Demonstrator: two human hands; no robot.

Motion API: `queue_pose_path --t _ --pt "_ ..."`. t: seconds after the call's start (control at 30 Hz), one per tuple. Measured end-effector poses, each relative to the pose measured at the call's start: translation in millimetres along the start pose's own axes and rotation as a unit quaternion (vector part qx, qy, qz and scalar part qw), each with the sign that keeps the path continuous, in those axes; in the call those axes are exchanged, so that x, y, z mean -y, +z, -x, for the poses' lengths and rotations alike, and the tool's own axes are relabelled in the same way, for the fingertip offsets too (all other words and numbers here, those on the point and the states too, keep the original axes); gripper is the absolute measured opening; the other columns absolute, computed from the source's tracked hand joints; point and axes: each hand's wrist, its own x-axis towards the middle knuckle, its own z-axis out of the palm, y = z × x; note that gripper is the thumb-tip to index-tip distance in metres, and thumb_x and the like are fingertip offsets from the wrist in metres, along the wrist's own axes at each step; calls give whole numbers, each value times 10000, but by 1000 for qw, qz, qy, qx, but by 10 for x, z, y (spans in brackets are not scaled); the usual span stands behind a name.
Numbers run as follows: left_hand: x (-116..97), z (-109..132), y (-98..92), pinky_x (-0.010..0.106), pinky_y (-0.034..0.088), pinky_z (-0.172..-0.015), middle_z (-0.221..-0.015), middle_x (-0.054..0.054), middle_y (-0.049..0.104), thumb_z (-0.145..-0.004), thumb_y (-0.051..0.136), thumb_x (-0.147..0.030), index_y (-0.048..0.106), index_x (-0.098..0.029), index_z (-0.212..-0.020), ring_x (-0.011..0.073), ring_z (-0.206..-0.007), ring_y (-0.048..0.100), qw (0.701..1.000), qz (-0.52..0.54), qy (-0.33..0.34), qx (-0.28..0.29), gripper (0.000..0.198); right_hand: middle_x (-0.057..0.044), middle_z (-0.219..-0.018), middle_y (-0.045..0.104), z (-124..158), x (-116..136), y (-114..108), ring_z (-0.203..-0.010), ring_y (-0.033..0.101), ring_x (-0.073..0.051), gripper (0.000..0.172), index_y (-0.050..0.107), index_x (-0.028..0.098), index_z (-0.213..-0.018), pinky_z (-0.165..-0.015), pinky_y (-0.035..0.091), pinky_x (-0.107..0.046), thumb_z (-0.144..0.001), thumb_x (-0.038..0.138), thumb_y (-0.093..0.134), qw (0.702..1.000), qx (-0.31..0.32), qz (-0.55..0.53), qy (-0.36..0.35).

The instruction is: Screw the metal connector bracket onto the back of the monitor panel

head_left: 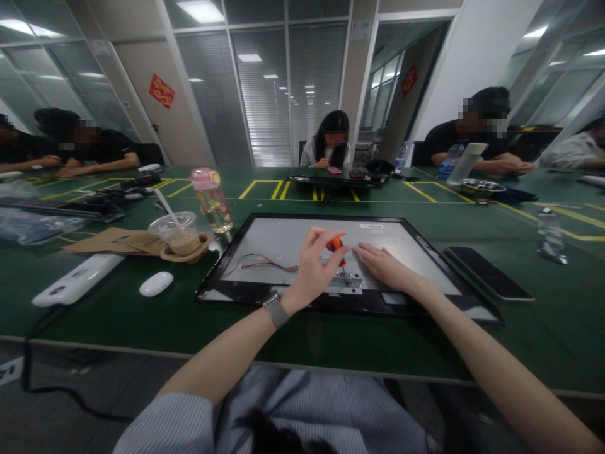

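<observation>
The left hand (319,268) is curled, thumb and fingers closed around the orange-and-black handle of a screwdriver (335,244), whose shaft points down at a metal bracket (348,285) near the panel's near edge. The right hand (385,268) lies spread on the panel (394,236), fingers extended, with nothing visible in its grasp. The step in hand looks like screw work at the bracket; whether the tip is seated cannot be told. The next move seems to call for an upright shaft and a steady panel. The panel lies flat toward the table's (293,343) near edge, with thin wires (265,260) across its left half. Beyond its left edge sits a white mouse (156,284); beyond its right, a dark phone (489,272).
</observation>
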Motion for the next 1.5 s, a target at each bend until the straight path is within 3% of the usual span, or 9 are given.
queue_pose_path --t 0.23,0.47,0.73,0.87,1.2,1.5 --pt "-21 -7 -31 328 554 -820 -1014 60 649 -1088 499 -248 660 -196 -1278 181 -895 636 999 7 -27 28 254 -222 -1600 546 -5 -54 40 -1447 562 -341 543 511 194 -1581 -1122 513 -595 -1089 268 293 1000 -6 12 -20" --pt "-20 -16 -32 298 563 -789 -1014 38 594 -1054 653 -399 742 -216 -1161 141 -838 632 1000 -11 13 -5 230 -197 -1626 526 -17 -29 40 -1471 544 -332 552 504 218 -1587 -1153 490 -589 -1081 277 293 1000 3 10 5" --pt "-39 -24 -32 290 561 -790 -1004 45 593 -1089 581 -331 708 -198 -1187 150 -868 634 1000 -25 7 -11 209 -226 -1641 496 1 -5 -16 -1479 533 -349 554 494 179 -1589 -1160 466 -623 -1091 271 268 1000 12 -2 -5" --pt "-30 0 -17 305 565 -812 -1030 47 605 -1055 648 -334 690 -202 -1212 160 -883 635 999 -35 17 12 209 -217 -1638 503 -9 -16 20 -1462 554 -344 545 501 192 -1586 -1165 470 -609 -1093 276 284 1000 5 0 5" --pt "-12 14 17 262 532 -745 -892 -12 549 -961 793 -334 703 -215 -1093 132 -781 594 999 -28 22 -36 200 -237 -1609 531 -15 -23 43 -1440 574 -363 543 511 160 -1576 -1127 510 -608 -1082 245 305 1000 -4 8 -7" --pt "64 6 -4 271 523 -763 -864 -14 560 -962 794 -332 684 -205 -1019 135 -774 591 999 -29 29 -32 177 -232 -1652 478 -6 -13 11 -1496 513 -351 561 464 162 -1605 -1170 463 -611 -1090 273 270 1000 15 -1 -2"
